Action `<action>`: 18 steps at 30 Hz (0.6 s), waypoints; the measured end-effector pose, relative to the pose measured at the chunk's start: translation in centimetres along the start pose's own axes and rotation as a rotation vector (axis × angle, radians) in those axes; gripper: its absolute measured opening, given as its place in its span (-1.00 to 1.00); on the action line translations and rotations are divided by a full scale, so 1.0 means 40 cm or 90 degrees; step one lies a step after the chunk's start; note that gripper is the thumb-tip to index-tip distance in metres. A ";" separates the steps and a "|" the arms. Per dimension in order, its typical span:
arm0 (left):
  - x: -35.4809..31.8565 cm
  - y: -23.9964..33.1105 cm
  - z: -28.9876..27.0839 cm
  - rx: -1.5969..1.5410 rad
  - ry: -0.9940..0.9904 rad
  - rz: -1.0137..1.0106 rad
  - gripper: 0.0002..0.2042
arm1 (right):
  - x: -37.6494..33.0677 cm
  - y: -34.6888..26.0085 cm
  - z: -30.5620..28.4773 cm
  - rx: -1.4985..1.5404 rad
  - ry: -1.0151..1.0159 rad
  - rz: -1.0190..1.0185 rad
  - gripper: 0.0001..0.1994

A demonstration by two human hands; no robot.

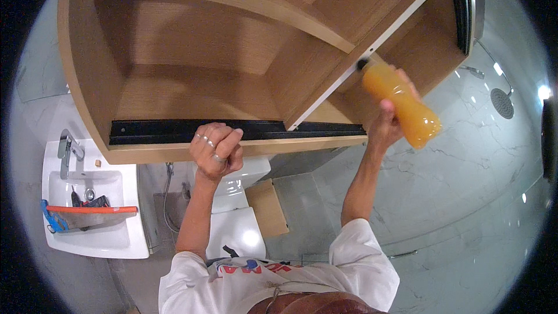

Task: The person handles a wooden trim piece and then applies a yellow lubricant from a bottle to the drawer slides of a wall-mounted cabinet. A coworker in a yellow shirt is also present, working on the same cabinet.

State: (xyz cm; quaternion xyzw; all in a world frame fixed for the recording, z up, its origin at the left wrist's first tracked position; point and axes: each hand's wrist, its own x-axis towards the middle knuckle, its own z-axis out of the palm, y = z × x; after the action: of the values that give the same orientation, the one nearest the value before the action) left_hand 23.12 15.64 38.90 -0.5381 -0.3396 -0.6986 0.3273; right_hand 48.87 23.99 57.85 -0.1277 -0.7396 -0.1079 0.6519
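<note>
Orange bottle [401, 104] in right hand [385, 125] fingers, beside cabinet [192, 90].

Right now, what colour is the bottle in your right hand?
Orange, with a black cap: the bottle in the right hand, seen in the head view.

A wooden wall cabinet [192, 90] hangs open — below it a white toilet [235, 221], left of that a white basin [96, 244], right a marble wall [465, 197] with a shower head [501, 103].
</note>
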 end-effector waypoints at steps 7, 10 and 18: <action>0.000 0.008 0.003 -0.021 -0.015 -0.012 -0.64 | -0.016 -0.033 -0.159 0.183 -0.111 0.276 -0.45; -0.011 0.004 -0.001 0.008 -0.026 -0.020 -0.68 | 0.036 -0.018 -0.174 0.250 -0.073 0.288 -0.47; 0.006 0.009 0.005 -0.023 0.009 -0.009 -0.64 | 0.144 0.034 -0.166 0.401 -0.070 0.426 -0.56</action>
State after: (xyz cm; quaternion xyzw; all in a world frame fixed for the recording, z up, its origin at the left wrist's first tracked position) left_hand 23.47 15.60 39.23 -0.5364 -0.3283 -0.7109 0.3148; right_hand 54.86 23.37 64.40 -0.1606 -0.6877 0.3453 0.6181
